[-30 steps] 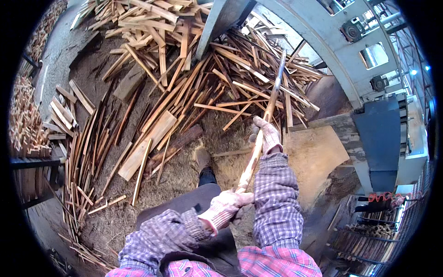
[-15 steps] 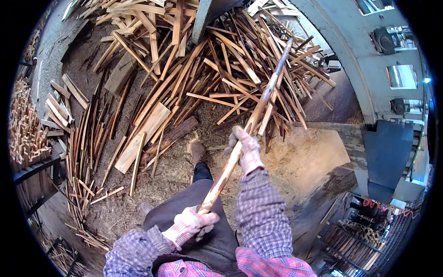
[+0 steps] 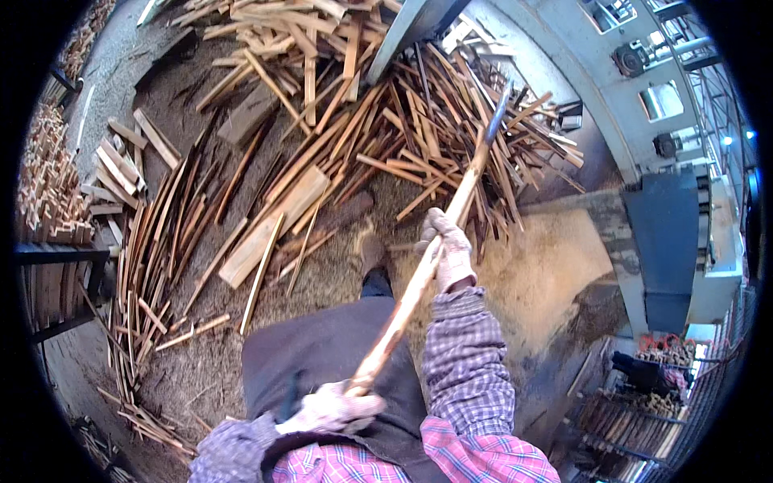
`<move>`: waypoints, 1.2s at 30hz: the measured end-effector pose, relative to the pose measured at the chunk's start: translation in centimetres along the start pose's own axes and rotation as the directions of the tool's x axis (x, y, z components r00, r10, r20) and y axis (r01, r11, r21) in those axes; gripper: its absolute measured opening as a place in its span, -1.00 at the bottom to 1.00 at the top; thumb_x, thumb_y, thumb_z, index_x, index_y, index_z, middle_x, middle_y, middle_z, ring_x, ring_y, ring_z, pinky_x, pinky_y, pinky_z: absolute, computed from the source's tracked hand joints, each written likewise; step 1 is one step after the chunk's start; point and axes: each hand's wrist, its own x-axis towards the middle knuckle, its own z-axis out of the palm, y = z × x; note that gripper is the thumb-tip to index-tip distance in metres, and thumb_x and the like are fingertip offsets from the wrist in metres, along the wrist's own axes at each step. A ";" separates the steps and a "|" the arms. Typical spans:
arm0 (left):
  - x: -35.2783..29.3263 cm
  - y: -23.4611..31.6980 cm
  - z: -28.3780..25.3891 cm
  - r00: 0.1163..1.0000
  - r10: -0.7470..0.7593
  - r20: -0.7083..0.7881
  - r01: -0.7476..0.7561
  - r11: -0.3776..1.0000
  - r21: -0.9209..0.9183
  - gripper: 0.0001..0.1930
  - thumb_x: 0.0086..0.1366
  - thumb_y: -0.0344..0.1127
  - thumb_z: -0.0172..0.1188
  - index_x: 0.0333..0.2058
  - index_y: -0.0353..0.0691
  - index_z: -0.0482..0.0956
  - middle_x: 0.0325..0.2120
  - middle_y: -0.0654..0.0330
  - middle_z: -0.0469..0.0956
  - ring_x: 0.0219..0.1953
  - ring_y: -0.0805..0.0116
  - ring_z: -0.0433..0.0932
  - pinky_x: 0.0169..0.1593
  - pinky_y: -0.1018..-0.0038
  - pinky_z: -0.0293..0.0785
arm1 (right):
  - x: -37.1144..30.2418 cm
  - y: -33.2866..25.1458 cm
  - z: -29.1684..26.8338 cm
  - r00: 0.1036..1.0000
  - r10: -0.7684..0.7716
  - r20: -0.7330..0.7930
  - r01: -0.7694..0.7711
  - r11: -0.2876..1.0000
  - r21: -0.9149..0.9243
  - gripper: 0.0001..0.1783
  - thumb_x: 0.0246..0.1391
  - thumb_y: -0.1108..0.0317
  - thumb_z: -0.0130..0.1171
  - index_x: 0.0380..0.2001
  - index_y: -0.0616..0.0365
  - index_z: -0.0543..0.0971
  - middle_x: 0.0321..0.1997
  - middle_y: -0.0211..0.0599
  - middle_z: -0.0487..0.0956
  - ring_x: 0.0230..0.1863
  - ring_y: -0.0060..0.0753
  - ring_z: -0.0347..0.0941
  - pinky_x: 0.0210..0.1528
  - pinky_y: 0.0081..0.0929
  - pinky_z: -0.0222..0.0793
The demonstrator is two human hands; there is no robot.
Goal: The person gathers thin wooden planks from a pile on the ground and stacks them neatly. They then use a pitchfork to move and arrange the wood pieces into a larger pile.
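Note:
Both my hands wear pale, soiled work gloves. They grip a long-handled tool with a light wooden shaft [image 3: 400, 310] that slants away from me to the far right. My left hand [image 3: 332, 408] is closed round its near end, close to my waist and slightly blurred. Further up the shaft, my right hand [image 3: 448, 249] is wrapped round it with the arm stretched forward. The shaft's far part is a bluish-grey metal sleeve [image 3: 493, 127], which reaches over a heap of thin wood strips [image 3: 419, 145]. What its tip looks like among the strips, I cannot make out.
A wide board [image 3: 274, 227] and long strips lie left of my boot [image 3: 372, 253]. A slanting metal post [image 3: 403, 40] stands in the heap. Pale machinery [image 3: 555, 48] curves along the right. Sawdust [image 3: 555, 245] covers the right floor. Stacked wood [image 3: 56, 189] stands far left.
The view has shifted, so the heap sits further right. Against it, the tool's far end has drawn back toward me and a little left. My left hand is nearer my body; both grips hold.

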 end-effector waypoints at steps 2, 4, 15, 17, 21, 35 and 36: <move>-2.6 -7.9 -3.4 0.993 -0.016 -0.121 0.039 0.981 0.192 -0.60 -0.04 0.07 0.23 -0.37 -0.13 0.54 -0.57 0.27 0.49 -0.49 0.40 0.45 -0.37 0.48 0.33 | -5.2 3.8 2.1 0.999 -0.006 0.039 0.006 1.000 0.008 -0.85 0.01 0.27 0.08 -0.48 0.12 0.45 -0.64 -0.45 0.39 -0.72 -0.53 0.31 -0.67 -0.58 0.36; -5.8 -10.5 -5.7 0.978 -0.060 -0.201 0.128 0.929 0.346 -0.47 -0.11 0.20 0.22 -0.28 -0.09 0.57 -0.48 0.22 0.56 -0.39 0.32 0.52 -0.25 0.47 0.38 | -9.8 6.1 3.0 0.997 -0.016 0.074 0.016 1.000 0.007 -0.83 -0.01 0.25 0.12 -0.48 0.12 0.46 -0.64 -0.42 0.41 -0.71 -0.50 0.33 -0.64 -0.52 0.40; -10.7 -17.4 -4.2 0.796 -0.438 -0.417 0.502 0.863 0.051 -0.59 -0.01 -0.26 0.27 -0.13 -0.15 0.48 -0.44 0.19 0.54 -0.49 0.36 0.48 -0.37 0.45 0.42 | -3.5 5.9 -1.2 0.932 0.353 0.077 -0.359 0.930 0.083 -0.74 -0.02 0.16 0.15 -0.50 0.14 0.45 -0.64 -0.32 0.44 -0.64 -0.38 0.41 -0.63 -0.35 0.44; -7.6 -22.1 -4.4 0.807 -0.225 -0.547 0.481 0.787 0.386 -0.59 0.09 0.05 0.10 -0.18 -0.07 0.52 -0.41 -0.07 0.54 -0.31 0.03 0.51 -0.21 0.32 0.42 | 2.0 5.5 -3.1 0.974 0.226 -0.021 -0.218 0.958 0.188 -0.83 -0.03 0.30 0.18 -0.42 0.13 0.44 -0.59 -0.40 0.45 -0.66 -0.48 0.40 -0.67 -0.47 0.43; -5.8 -15.7 -2.1 0.754 -0.293 -0.587 0.644 0.503 0.577 -0.53 0.17 0.18 -0.12 -0.30 -0.05 0.57 -0.47 0.02 0.56 -0.40 0.00 0.53 -0.31 0.24 0.44 | 4.4 5.6 -2.8 0.979 0.196 0.051 -0.202 0.959 0.201 -0.83 0.00 0.34 0.13 -0.32 0.11 0.43 -0.59 -0.42 0.41 -0.65 -0.54 0.37 -0.64 -0.52 0.48; -4.2 -29.6 -6.2 0.768 0.177 -0.615 0.187 0.857 0.481 -0.54 -0.25 0.13 0.28 -0.45 -0.08 0.54 -0.60 0.12 0.52 -0.49 0.10 0.53 -0.37 0.24 0.42 | 4.5 8.5 -2.3 0.998 0.060 0.003 -0.060 0.997 -0.044 -0.80 -0.01 0.25 0.10 -0.58 0.06 0.37 -0.73 -0.45 0.32 -0.74 -0.49 0.29 -0.72 -0.53 0.26; -5.0 -32.7 -6.5 0.791 0.077 -0.606 0.271 0.845 0.461 -0.53 -0.25 0.14 0.28 -0.43 -0.08 0.54 -0.57 0.12 0.53 -0.46 0.12 0.53 -0.35 0.24 0.43 | 1.6 9.6 -1.6 0.989 0.143 -0.037 -0.144 0.990 -0.001 -0.77 -0.03 0.21 0.09 -0.62 0.04 0.36 -0.72 -0.44 0.32 -0.73 -0.44 0.29 -0.73 -0.51 0.20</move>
